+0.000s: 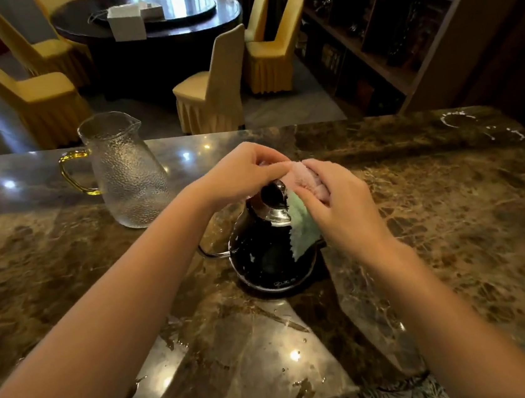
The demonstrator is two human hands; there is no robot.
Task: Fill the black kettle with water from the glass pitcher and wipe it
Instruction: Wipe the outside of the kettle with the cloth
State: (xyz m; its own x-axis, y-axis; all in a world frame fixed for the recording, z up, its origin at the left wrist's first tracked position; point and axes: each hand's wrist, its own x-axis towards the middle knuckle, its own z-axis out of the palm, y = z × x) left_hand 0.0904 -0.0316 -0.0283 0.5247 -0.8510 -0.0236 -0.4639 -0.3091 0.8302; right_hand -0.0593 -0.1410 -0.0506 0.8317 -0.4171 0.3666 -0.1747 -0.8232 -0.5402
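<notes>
The black kettle (267,254) stands on the brown marble counter (452,210), its thin spout pointing left and water drops on its body. Its lid knob shows just under my hands. A pink and pale green cloth (304,207) is bunched over the kettle's top and hangs down its right side. My left hand (241,171) pinches the cloth's upper edge above the lid. My right hand (340,203) grips the cloth against the kettle's right shoulder. The textured glass pitcher (127,175) with an amber handle stands upright to the left and looks empty.
Water spots lie on the counter at the far right (482,128) and near the front edge (302,384). Beyond the counter are yellow-covered chairs (212,86), a dark round dining table (149,25) and a wooden shelf unit (399,36).
</notes>
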